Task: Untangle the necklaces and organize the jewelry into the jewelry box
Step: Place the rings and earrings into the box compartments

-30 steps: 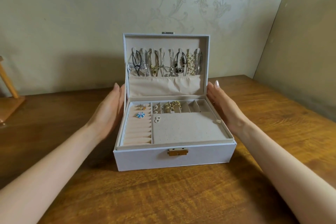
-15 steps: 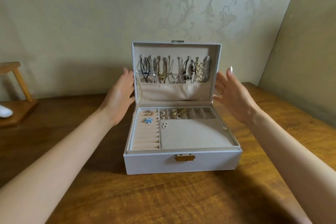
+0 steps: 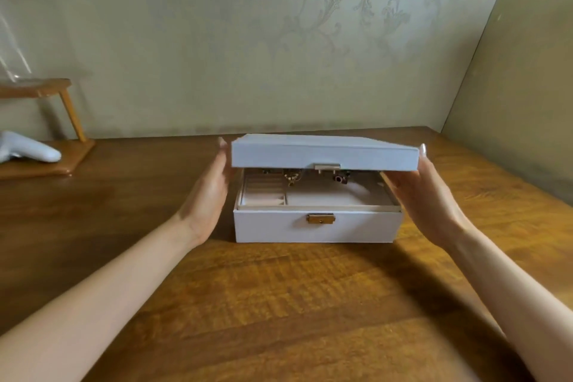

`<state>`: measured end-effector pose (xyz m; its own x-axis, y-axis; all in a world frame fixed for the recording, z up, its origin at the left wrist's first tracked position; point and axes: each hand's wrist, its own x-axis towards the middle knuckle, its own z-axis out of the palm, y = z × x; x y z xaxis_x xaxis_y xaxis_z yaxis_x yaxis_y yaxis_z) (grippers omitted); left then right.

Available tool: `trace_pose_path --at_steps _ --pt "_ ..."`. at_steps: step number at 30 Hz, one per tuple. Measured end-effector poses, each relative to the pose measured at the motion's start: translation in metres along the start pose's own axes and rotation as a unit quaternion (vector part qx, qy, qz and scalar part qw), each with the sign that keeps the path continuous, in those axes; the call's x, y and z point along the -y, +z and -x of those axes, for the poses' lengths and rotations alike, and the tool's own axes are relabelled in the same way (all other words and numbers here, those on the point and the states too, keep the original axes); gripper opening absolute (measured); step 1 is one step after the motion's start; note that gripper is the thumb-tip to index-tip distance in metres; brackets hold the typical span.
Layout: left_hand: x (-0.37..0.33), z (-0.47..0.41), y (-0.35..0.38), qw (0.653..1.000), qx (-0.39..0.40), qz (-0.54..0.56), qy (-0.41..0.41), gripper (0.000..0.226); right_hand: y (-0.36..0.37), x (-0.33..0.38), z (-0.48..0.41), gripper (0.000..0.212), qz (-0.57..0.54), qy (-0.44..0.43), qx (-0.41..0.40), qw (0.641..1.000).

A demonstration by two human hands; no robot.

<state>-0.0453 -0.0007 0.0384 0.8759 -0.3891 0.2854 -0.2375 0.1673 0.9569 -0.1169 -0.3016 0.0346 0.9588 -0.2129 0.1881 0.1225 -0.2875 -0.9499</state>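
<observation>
A white jewelry box [image 3: 356, 228] with a gold clasp sits at the middle of the wooden table. Its lid [image 3: 322, 153] is tipped most of the way down, leaving a narrow gap above the beige tray. Through the gap a few necklace pendants [image 3: 291, 177] hang from the lid. My left hand [image 3: 207, 195] lies flat along the lid's left end with straight fingers. On the lid's right end rests my right hand [image 3: 428, 195], fingers also straight. The rest of the jewelry is hidden by the lid.
A wooden stand [image 3: 66, 146] with a white object [image 3: 28, 150] on its base is at the far left of the table [image 3: 279, 304]. A patterned wall runs behind, and a plain panel rises at the right.
The lid has swung down from upright to nearly shut, with both hands following it at its ends. The hanging necklaces and the rings in the tray have gone out of sight.
</observation>
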Motion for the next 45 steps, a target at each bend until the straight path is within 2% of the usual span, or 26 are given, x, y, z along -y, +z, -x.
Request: trace_pose_path --at_steps 3,7,12,17,22,25,28,30,31,35,39,45 --pt "0.003 0.01 0.002 0.999 -0.004 -0.027 -0.037 0.062 0.0 -0.007 0.007 0.059 -0.034 0.003 0.004 0.999" --pt "0.005 0.021 0.009 0.997 -0.022 -0.038 -0.061 0.048 0.003 -0.01 0.017 0.065 -0.097 0.026 0.017 0.995" --pt "0.01 0.025 0.012 0.997 -0.024 -0.038 -0.068 0.062 0.009 -0.008 0.023 0.068 -0.124 0.048 0.018 0.991" --pt "0.016 0.024 0.011 0.997 -0.021 -0.033 -0.062 0.07 0.011 -0.004 0.024 0.047 -0.161 0.056 0.004 0.985" --pt "0.018 0.028 0.016 0.997 -0.015 -0.035 -0.066 0.068 0.02 -0.002 0.028 0.044 -0.186 0.075 -0.045 0.979" --pt "0.013 0.037 0.015 0.992 0.022 -0.08 -0.097 0.082 0.024 0.004 0.034 0.041 -0.159 0.087 -0.045 0.982" --pt "0.012 0.05 0.013 0.968 0.031 -0.225 -0.104 0.049 0.019 0.008 0.052 0.04 -0.105 0.101 0.002 0.989" --pt "0.013 0.056 0.014 0.937 -0.018 -0.343 -0.063 0.043 0.018 0.009 0.063 0.038 -0.015 0.091 0.033 0.995" --pt "0.014 0.057 0.015 0.928 -0.045 -0.368 -0.047 0.043 0.017 0.008 0.065 0.04 0.03 0.078 0.024 0.996" --pt "0.022 0.053 0.016 0.907 -0.11 -0.406 -0.009 0.037 0.022 0.009 0.058 0.041 0.108 0.04 -0.025 0.993" --pt "0.029 0.037 -0.002 0.891 -0.146 -0.428 -0.024 0.043 0.041 0.011 0.031 0.038 0.133 0.023 -0.014 0.991" --pt "0.036 -0.01 -0.046 0.865 -0.185 -0.462 -0.064 0.047 0.084 0.009 -0.043 0.045 0.154 0.01 0.012 0.988"
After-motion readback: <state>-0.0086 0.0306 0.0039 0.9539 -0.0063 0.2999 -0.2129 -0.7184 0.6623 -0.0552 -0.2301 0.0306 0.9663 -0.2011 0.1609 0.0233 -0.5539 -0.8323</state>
